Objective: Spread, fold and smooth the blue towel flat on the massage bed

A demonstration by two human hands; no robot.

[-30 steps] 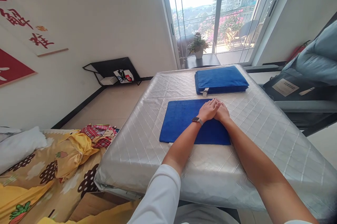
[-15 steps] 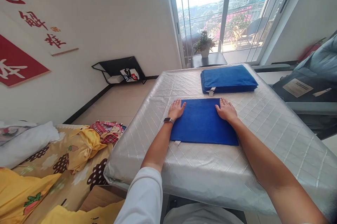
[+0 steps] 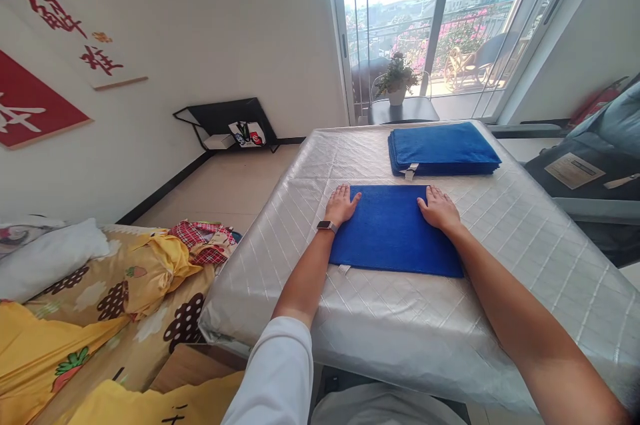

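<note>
the head camera looks forward and down over the nearby silver cover [image 3: 295, 225].

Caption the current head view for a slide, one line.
Left hand and right hand rest at opposite edges of a flat blue cloth on a silver quilted cover, blue stack behind.

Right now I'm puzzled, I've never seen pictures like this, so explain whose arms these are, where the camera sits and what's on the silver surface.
No machine here: these are a person's bare arms, seen from a camera worn on their head, looking forward and down. On the silver cover lie a flat blue cloth and, farther off, a blue stack. The left hand and right hand rest open at the cloth's far corners, gripping nothing.
</note>
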